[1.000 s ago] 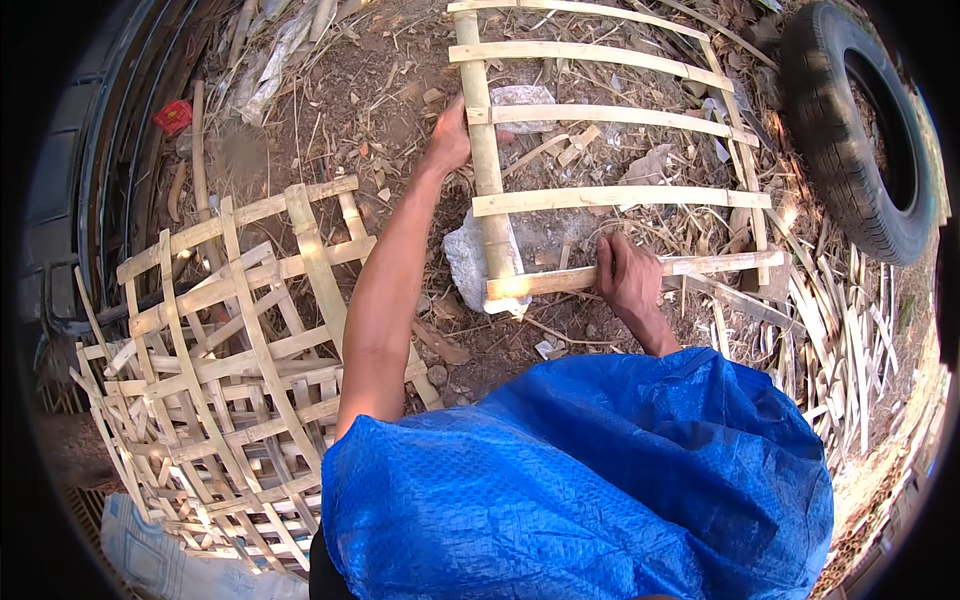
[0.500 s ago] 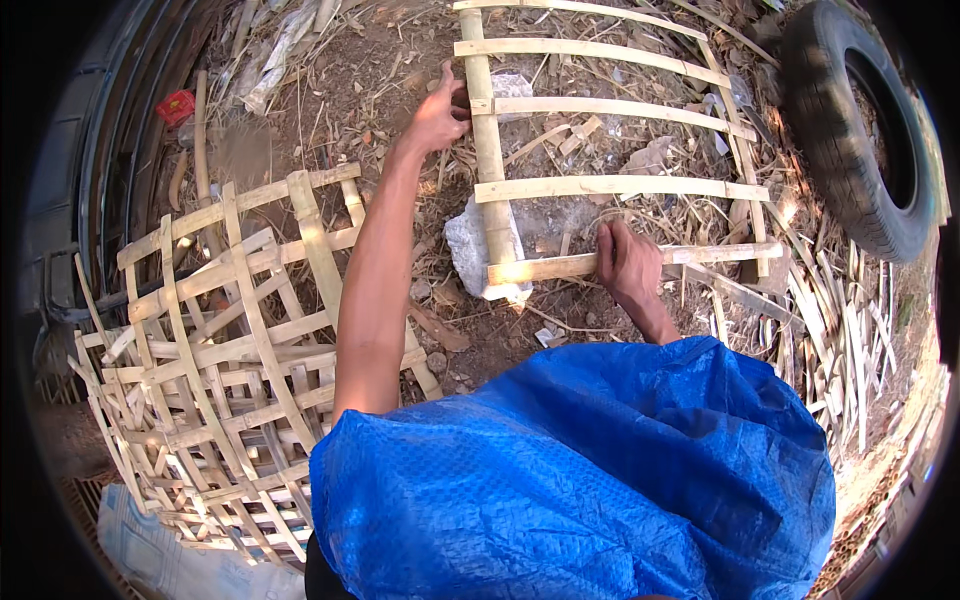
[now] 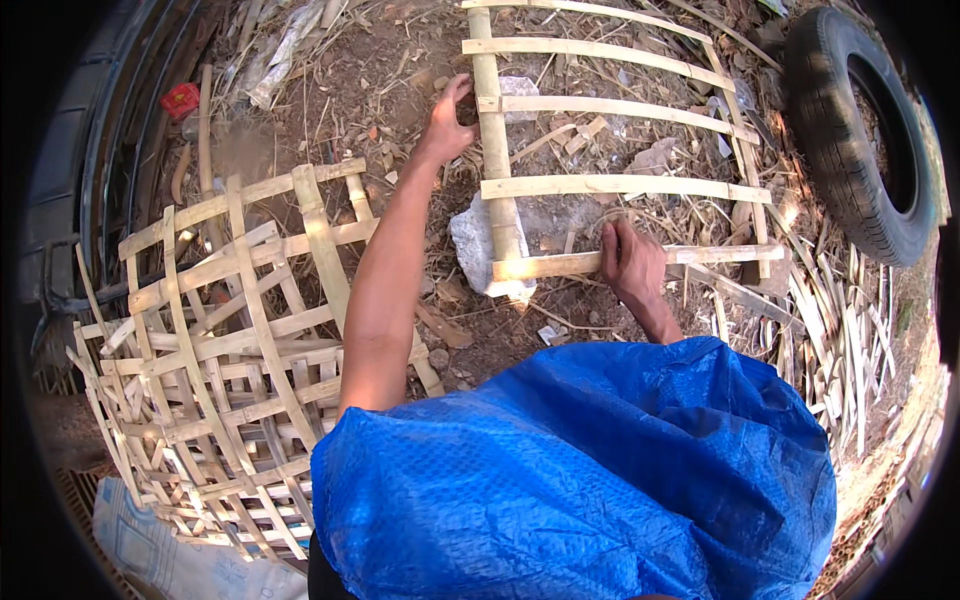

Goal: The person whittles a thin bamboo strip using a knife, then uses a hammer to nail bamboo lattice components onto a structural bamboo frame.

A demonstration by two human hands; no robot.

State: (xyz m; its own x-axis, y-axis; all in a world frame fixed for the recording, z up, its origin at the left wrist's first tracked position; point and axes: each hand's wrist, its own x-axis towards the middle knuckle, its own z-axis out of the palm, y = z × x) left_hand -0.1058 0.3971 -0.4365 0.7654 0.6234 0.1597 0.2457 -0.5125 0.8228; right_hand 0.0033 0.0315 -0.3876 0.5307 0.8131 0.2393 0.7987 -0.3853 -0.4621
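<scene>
A ladder-like bamboo frame [image 3: 640, 187], with pale cross slats between two side poles, lies in front of me on stones above the littered ground. My right hand [image 3: 632, 268] is wrapped around its nearest bamboo slat [image 3: 550, 265], thumb on top. Beside the thick left pole [image 3: 489, 150], my left hand [image 3: 447, 132] has thumb and fingers apart in a C shape and holds nothing; whether it touches the pole I cannot tell. A pale stone [image 3: 472, 245] sits under the pole's near end, and another stone [image 3: 518, 88] lies farther up.
A stack of bamboo lattice panels [image 3: 240, 270] stands at the left. At the upper right leans a black tyre [image 3: 825, 130], above a heap of split bamboo strips [image 3: 845, 340]. Blue sheeting [image 3: 580, 470] covers my lap. A red wrapper [image 3: 181, 101] lies at the far left.
My left hand has drawn slightly down and away from the left pole, its fingers now more spread. The right hand keeps its hold on the near slat.
</scene>
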